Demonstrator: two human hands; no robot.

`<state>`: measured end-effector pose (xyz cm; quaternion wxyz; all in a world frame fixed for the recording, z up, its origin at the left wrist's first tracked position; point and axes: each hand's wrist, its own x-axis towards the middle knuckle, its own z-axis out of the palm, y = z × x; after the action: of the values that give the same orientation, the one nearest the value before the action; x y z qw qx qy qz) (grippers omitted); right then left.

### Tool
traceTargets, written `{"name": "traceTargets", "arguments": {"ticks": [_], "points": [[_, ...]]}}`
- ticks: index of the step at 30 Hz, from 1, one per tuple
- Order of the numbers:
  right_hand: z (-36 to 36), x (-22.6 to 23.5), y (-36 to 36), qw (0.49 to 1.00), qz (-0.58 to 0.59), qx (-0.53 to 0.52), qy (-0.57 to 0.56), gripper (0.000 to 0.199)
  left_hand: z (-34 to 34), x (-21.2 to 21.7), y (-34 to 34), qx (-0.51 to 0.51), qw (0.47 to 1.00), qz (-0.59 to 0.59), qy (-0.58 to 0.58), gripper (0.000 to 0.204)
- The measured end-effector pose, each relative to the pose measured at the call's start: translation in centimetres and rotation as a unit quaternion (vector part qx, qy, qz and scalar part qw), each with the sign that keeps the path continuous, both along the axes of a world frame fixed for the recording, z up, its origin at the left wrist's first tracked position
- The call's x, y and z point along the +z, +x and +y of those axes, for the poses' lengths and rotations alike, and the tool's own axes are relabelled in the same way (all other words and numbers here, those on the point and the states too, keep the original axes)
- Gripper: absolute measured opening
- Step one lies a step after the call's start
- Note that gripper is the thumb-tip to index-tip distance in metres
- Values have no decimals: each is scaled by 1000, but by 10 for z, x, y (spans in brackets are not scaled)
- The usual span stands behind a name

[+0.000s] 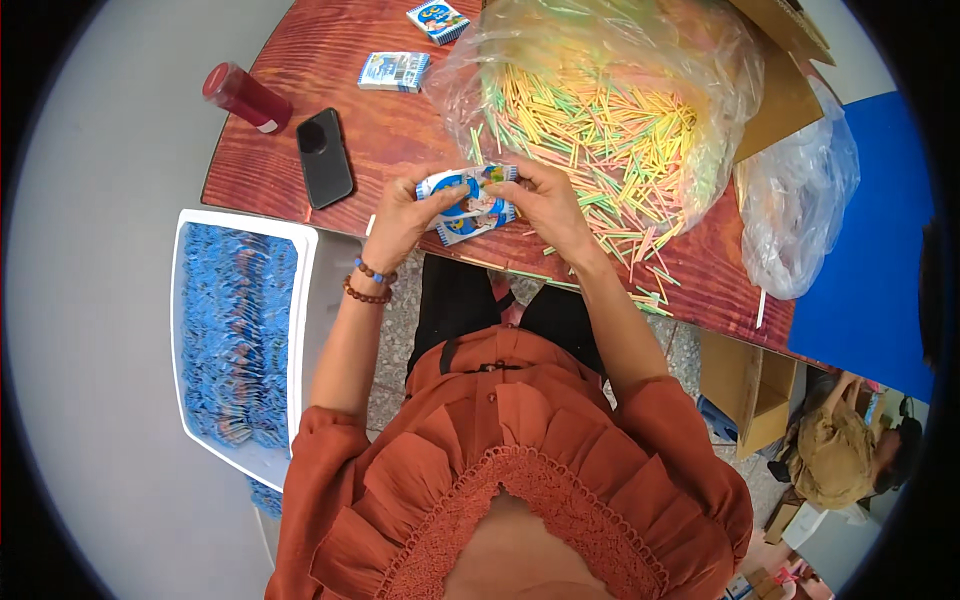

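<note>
Close to the table's front edge, I pinch small blue-and-white printed packets [462, 230] between both hands. My left hand [405, 218] grips their left end, its thumb lying across the front. My right hand [552, 205] closes on the right end with thumb and fingers. One packet lies above another, and my fingers cover part of them. Just beyond and to the right spreads a heap of thin pastel sticks [590, 125], yellow, green and pink, spilling out of a clear plastic bag [620, 30]. Some loose sticks lie close to my right wrist.
Two blue-and-white packs [394, 71] [437, 20] lie far left on the wooden table [270, 165], near a black phone [325, 165] and a red bottle [247, 98]. A white bin [306, 320] of blue packets stands left. Right are another clear bag [800, 200], cardboard and a seated person [835, 450].
</note>
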<state>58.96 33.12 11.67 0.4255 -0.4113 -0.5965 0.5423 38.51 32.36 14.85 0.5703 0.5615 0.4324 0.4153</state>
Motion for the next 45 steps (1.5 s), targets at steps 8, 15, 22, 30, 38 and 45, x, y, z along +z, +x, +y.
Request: {"name": "traceTargets", "arguments": {"ticks": [8, 15, 22, 30, 38, 45], "points": [[-11, -15, 14, 980, 166, -46, -99, 18, -9, -24, 35, 118, 974, -173, -91, 13], [-12, -14, 19, 984, 126, -61, -106, 19, -8, -26, 41, 134, 977, -134, -97, 12], [-9, -17, 18, 982, 134, -99, -85, 11, -12, -47, 53, 193, 947, -230, -116, 13], [-7, 1, 48, 987, 118, -87, 65, 17, -13, -42, 47, 191, 917, -311, -158, 18], [-6, 11, 28, 970, -66, 25, 234, 27, -15, -35, 49, 175, 928, -298, -135, 21], [52, 16, 51, 982, -134, -94, 91, 16, -18, -30, 36, 256, 918, -282, -105, 22]]}}
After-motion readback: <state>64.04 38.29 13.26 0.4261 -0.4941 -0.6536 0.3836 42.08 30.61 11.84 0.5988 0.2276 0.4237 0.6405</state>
